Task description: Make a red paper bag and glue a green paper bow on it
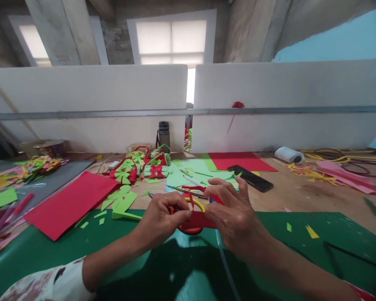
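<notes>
Between both hands is a small folded piece of red paper [199, 219], held just above the green mat [122, 251]. My left hand [166, 211] pinches its left end with thumb and forefinger. At the right end, the fingers of my right hand [233, 211] are closed on the same piece, with some fingers raised. A narrow red strip stands up near the left thumb; its lower end is hidden. Scissors with red and yellow handles [191, 230] lie behind and under the paper, partly covered by the hands.
Red and green paper baskets [156, 169] stand at the back near a dark bottle [164, 136]. A red sheet [73, 202] and green cut-outs [122, 200] lie left. Toward the right are a black phone [252, 179], a white roll [288, 154] and yellow scraps.
</notes>
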A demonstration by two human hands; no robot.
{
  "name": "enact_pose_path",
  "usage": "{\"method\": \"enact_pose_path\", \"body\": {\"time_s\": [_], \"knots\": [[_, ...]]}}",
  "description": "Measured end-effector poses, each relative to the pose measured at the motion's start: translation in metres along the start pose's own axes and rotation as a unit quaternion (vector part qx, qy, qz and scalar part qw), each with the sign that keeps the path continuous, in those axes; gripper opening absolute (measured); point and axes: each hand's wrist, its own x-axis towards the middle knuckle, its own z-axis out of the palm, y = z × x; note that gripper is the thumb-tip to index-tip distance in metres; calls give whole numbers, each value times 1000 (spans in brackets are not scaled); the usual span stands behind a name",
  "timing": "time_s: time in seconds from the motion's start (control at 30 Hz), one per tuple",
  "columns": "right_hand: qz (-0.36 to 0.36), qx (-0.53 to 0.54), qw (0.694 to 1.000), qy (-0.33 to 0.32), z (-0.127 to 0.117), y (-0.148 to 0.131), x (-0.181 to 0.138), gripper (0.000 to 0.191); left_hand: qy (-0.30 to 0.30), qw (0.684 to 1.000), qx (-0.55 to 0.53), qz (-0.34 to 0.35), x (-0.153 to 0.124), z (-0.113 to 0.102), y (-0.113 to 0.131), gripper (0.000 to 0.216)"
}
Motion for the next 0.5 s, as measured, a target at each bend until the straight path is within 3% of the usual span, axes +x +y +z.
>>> {"method": "enact_pose_path", "body": {"time_s": [0.5], "knots": [[30,38,997,-53,0,10,0,23,-40,996,57,59,6,-5,-5,13]]}}
